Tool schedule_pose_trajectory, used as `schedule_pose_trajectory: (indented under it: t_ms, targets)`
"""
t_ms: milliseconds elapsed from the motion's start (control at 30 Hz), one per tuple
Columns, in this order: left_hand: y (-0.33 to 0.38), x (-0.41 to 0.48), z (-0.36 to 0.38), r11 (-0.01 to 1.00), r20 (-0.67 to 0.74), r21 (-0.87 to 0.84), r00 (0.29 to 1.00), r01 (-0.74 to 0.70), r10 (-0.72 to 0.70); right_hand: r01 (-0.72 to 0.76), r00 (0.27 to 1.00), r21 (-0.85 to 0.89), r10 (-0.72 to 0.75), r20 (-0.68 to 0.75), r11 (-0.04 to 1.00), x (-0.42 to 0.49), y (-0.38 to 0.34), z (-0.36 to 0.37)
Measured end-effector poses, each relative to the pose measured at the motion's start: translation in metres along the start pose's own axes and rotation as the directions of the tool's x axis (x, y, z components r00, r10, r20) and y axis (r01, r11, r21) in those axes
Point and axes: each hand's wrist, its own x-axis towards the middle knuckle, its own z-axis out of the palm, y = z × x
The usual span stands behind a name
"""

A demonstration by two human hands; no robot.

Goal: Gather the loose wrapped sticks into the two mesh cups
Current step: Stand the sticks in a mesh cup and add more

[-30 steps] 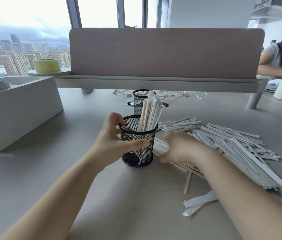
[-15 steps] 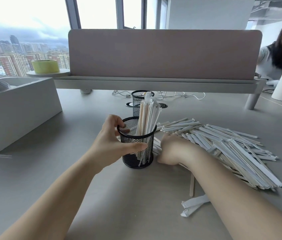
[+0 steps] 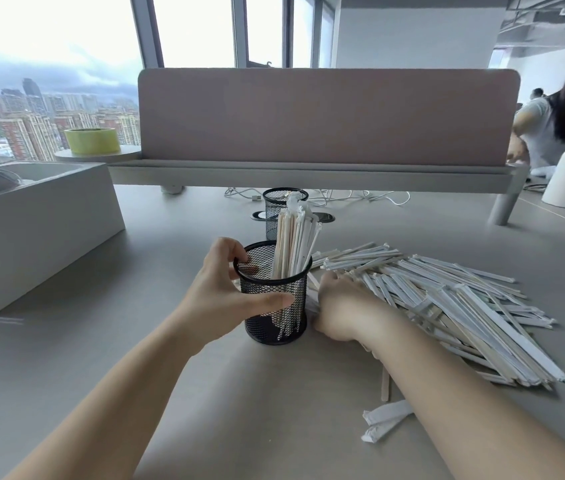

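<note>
Head view: the left hand [image 3: 220, 299] grips the near mesh cup [image 3: 274, 306], half full of sticks. The right hand [image 3: 338, 306] rests curled on the stick pile [image 3: 447, 306]; its grip cannot be told.

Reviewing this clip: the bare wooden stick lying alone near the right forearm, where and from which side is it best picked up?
Grip the bare wooden stick at its near end, pinching across its narrow width from above. It lies flat on the desk, pointing away from the person, and its far end runs under the right forearm and the pile of wrapped sticks, so only the near end looks free.
</note>
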Motion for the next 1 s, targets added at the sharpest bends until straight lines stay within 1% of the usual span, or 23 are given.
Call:
schedule_pose_trajectory:
  t_ms: [200, 433, 667, 767, 867, 933, 1000]
  targets:
    - [0.001, 0.001, 0.0, 0.999, -0.037, 0.03, 0.999, -0.02, 0.021, -0.042, 0.999, 0.012, 0.042, 0.027, 0.999, 0.001, 0.0, 0.0]
    - [-0.001, 0.003, -0.004, 0.998, -0.059, 0.059, 0.998, -0.022, 0.026, -0.068, 0.998, -0.027, 0.068, -0.011, 0.997, 0.003, -0.001, 0.006]
    - [-0.002, 0.005, -0.006, 0.998, -0.106, 0.061, 0.994, -0.01, 0.016, 0.018, 0.997, -0.029, -0.02, -0.074, 0.999, 0.001, 0.003, 0.007]
    - [-0.001, 0.004, -0.004, 0.996, -0.092, 0.084, 0.995, -0.04, 0.048, 0.015, 0.995, 0.061, -0.008, -0.102, 0.998, 0.001, 0.006, -0.002]
    - [0.0, 0.002, -0.003, 0.992, -0.067, 0.105, 0.995, -0.07, 0.077, 0.068, 0.978, 0.229, -0.02, -0.207, 0.971, 0.0, 0.013, -0.016]
    - [0.003, -0.001, -0.003, 0.984, -0.077, 0.158, 0.993, -0.08, 0.093, 0.118, 0.958, 0.381, -0.004, -0.288, 0.917, 0.003, 0.019, -0.026]
    - [0.008, -0.004, -0.001, 0.968, -0.123, 0.229, 0.984, -0.098, 0.129, 0.174, 0.93, 0.551, 0.048, -0.365, 0.816, 0.007, 0.027, -0.034]
